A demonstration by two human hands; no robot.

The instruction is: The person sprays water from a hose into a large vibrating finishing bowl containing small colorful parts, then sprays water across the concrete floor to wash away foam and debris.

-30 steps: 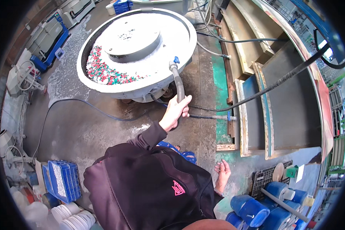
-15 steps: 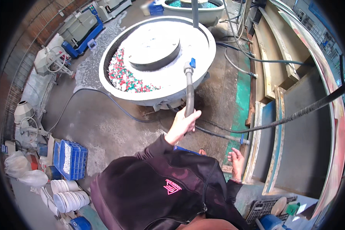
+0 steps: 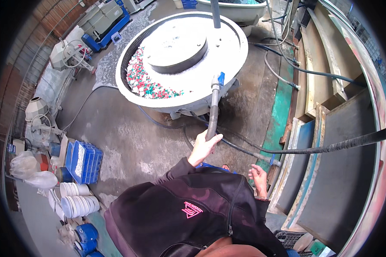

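Left hand (image 3: 204,147): clenched around the grey hose (image 3: 213,120), fingers wrapped about its near part.
Grey hose: runs from the left hand toward the far side, its fitting with a blue valve (image 3: 221,79) at the near right part of the round tub (image 3: 158,103) – whether it touches the rim, I cannot tell.
Right hand (image 3: 258,177): released, fingers loosely curled in the air, nearest to the dark hose (image 3: 244,150) and its blue-handled end.
Round tub: far of the person, with a broad white disc (image 3: 176,47) raised in its middle.
Small pieces (image 3: 143,83): red, green and white, heaped in the left and near part of the round tub; a bright white covering hides the rest of the ring.
Grey pole (image 3: 215,15): upright at the far edge of the round tub.
Troughs (image 3: 347,137): on the right, split by boards – a ribbed hose (image 3: 356,141) crosses over them.
Blue crate (image 3: 92,162): near left on the floor, white pieces inside.
White buckets (image 3: 79,207): nested in stacks on their sides, nearer than the blue crate.
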